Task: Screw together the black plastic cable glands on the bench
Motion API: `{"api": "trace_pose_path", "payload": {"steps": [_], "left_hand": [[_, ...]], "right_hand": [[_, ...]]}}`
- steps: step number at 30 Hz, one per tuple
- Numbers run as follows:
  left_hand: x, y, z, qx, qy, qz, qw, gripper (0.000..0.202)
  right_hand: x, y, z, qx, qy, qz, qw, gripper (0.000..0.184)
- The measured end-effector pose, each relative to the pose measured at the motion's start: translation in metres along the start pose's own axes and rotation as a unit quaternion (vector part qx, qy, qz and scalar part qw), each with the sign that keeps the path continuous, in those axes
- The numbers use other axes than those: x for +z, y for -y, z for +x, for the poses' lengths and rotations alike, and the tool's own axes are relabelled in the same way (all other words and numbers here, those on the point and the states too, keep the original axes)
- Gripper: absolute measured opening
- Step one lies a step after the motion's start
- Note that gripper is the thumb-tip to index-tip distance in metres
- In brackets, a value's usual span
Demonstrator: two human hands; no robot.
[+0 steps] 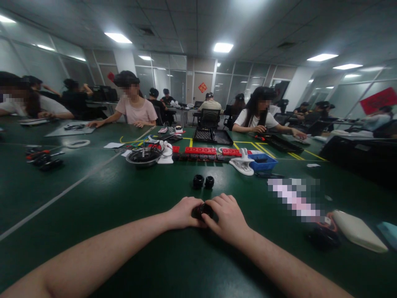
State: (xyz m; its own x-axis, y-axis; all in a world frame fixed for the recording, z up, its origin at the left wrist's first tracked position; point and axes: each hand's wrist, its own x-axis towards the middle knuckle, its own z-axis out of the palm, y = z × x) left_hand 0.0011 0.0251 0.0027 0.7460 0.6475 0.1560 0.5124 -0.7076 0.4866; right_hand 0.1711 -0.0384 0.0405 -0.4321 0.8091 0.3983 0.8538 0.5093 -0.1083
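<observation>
A black ring-shaped piece (206, 210) is sitting between the two hands, low over the near middle of the surface (102, 198), its round opening facing upward and toward the near side; whether its underside is touching the surface is staying hidden by the fingers, and its full length is not showing, so its long axis cannot be told. The left hand (185, 212) is closing its grip on the piece from the left, and the right hand (231, 219) is closing its grip from the right, the thumb lying across the near rim. Just beyond the grips, on the far side, two black round pieces are standing side by side: the left round piece (198, 181) is lying almost straight out from the left fingertips, the right round piece (209, 182) from the right fingers, so neither hand is clearly nearer to the pair. Farther out, a red strip (200, 150) is running left to right, with a dark round dish (144, 157) lying toward its left end and a white clamp (242, 163) and a blue bin (263, 162) toward its right. Across the surface, a person in a pink top (138, 109) is sitting at the far left and a person in a white top (273, 120) at the far right.
</observation>
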Motion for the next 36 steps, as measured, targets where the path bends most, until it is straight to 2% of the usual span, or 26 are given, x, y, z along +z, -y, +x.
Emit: {"api": "trace_pose_path", "payload": {"steps": [5,9,13,21,28,32,34,36], "left_hand": [[0.002,0.002,0.000,-0.002,-0.001,0.005,1.000,0.034],[0.001,0.002,0.000,-0.004,0.000,-0.008,1.000,0.041],[0.001,0.002,0.000,0.003,-0.002,-0.023,1.000,0.036],[0.000,-0.001,0.001,-0.001,0.014,0.020,1.000,0.024],[-0.004,-0.004,-0.001,-0.005,0.011,0.011,1.000,0.029],[-0.003,-0.003,-0.001,-0.008,0.009,0.001,1.000,0.031],[-0.003,-0.002,-0.001,-0.009,0.008,0.002,1.000,0.033],[-0.002,-0.002,0.000,-0.008,0.009,0.003,1.000,0.036]], "right_hand": [[-0.002,0.002,-0.001,-0.016,0.019,0.031,0.999,0.024],[-0.002,0.004,-0.001,-0.033,0.021,0.064,0.997,0.025],[-0.002,0.006,-0.003,-0.071,0.024,0.088,0.993,0.029],[0.002,0.009,-0.007,-0.159,-0.017,0.110,0.981,0.022],[0.008,0.007,-0.012,-0.175,-0.064,0.117,0.975,0.023],[0.005,0.003,-0.013,-0.176,-0.089,0.086,0.976,0.031],[0.001,0.002,-0.011,-0.153,-0.104,0.064,0.981,0.033],[-0.002,0.001,-0.009,-0.101,-0.109,0.043,0.988,0.029]]}}
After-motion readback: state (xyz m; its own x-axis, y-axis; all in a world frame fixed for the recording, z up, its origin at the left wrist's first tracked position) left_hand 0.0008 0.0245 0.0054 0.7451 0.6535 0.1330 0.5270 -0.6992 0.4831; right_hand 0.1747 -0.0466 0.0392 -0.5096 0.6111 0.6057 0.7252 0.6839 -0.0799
